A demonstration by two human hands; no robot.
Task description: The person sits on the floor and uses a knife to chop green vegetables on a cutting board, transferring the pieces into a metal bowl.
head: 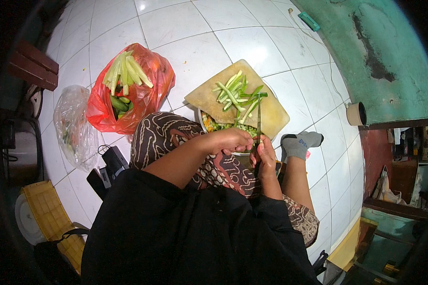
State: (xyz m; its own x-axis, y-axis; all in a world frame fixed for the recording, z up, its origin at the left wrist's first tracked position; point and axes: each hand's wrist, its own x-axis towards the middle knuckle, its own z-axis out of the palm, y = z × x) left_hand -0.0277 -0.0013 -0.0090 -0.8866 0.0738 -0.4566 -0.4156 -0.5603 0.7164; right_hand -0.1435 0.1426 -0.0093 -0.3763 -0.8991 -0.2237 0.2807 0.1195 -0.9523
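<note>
My right hand [266,156] is closed around the handle end of a knife [259,117], its blade pointing away from me over the cutting board. My left hand [233,140] has curled fingers beside the blade's near end; whether they pinch a small piece is hidden. Under the blade, a worn yellowish cutting board [271,112] lies across a round basin [200,117]. Green cucumber strips [232,91] are heaped on the board, one by the knife's tip. Diced orange and green vegetables [212,124] show in the basin below the board's near edge.
A red plastic bag [160,71] at the left holds whole cucumbers [119,104], with pale peeled strips [126,71] on top. Beside it lies a clear plastic bag [75,124]. A phone [97,183] and a black device [115,158] are near my left knee. My socked foot [299,144] borders the basin.
</note>
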